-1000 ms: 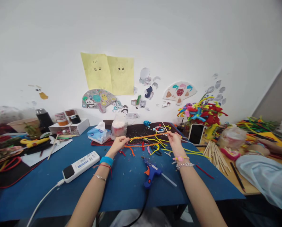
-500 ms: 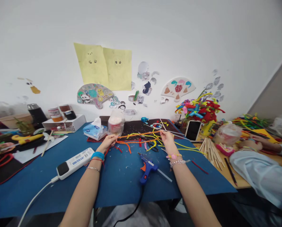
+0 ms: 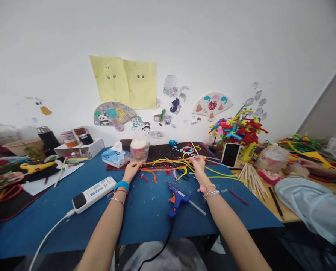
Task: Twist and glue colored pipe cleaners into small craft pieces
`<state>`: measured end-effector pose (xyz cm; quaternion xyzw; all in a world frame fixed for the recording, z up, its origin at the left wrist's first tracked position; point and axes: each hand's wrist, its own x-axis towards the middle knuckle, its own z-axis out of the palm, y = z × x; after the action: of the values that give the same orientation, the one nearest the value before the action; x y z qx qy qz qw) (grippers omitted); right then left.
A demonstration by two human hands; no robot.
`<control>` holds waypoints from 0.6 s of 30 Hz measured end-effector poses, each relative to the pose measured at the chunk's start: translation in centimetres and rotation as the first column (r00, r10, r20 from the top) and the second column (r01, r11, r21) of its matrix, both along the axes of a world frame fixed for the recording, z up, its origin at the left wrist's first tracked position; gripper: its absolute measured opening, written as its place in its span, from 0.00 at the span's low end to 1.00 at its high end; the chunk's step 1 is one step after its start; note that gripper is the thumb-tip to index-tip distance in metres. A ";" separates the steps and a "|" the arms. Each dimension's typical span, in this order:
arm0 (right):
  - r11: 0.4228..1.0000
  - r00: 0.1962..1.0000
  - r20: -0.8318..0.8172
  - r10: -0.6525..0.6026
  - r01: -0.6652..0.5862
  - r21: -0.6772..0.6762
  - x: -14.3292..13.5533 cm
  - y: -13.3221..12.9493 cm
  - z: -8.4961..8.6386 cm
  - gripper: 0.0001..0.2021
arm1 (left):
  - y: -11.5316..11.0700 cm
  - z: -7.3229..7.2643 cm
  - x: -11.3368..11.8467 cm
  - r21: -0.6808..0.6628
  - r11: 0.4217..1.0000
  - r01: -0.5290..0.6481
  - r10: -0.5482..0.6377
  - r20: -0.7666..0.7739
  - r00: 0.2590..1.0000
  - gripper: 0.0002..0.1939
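An orange pipe cleaner (image 3: 165, 162) stretches nearly level between my two hands above the blue table. My left hand (image 3: 132, 170) pinches its left end, beside a plastic-wrapped cup (image 3: 139, 148). At its other end, my right hand (image 3: 197, 165) is closed on it with the fingertips together. More orange pipe cleaners (image 3: 153, 175) hang or lie just below, and I cannot tell whether they join the held one. Yellow pipe cleaners (image 3: 224, 177) and dark-handled pliers (image 3: 183, 174) lie under my right hand. Nearer me rests a blue glue gun (image 3: 177, 199).
A white power strip (image 3: 94, 194) lies left, its cable running to the front edge. A tissue pack (image 3: 115, 156) stands behind it. On the right are a phone (image 3: 230, 155), wooden sticks (image 3: 252, 180) and another person's sleeve (image 3: 311, 203). The glue gun's cord drops over the front edge.
The view has shifted slightly. My left hand has come a little closer to my right, and the orange pipe cleaner stays held between them.
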<state>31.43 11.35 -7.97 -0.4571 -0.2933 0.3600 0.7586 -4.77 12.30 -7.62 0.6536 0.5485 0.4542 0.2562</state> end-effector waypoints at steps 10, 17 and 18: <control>0.989 0.976 0.161 0.148 -0.149 -0.005 0.9 -1.1 0.1 0.13 | 0.1 -0.7 -0.5 -0.030 0.998 -0.056 0.056 0.010 0.998 0.13; 0.986 0.954 0.252 0.162 -0.146 -0.081 2.1 -0.7 -0.6 0.14 | 0.7 -0.6 -1.3 -0.047 0.996 0.082 -0.081 0.010 0.997 0.11; 0.985 0.950 0.264 0.166 -0.146 -0.095 2.3 -0.7 -0.7 0.14 | 0.7 -0.5 -1.5 -0.054 0.994 0.098 -0.098 0.002 0.995 0.11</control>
<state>33.70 10.66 -8.71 -0.5052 -0.4159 0.3634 0.6631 -6.23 13.04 -8.15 0.6729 0.5278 0.4258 0.2955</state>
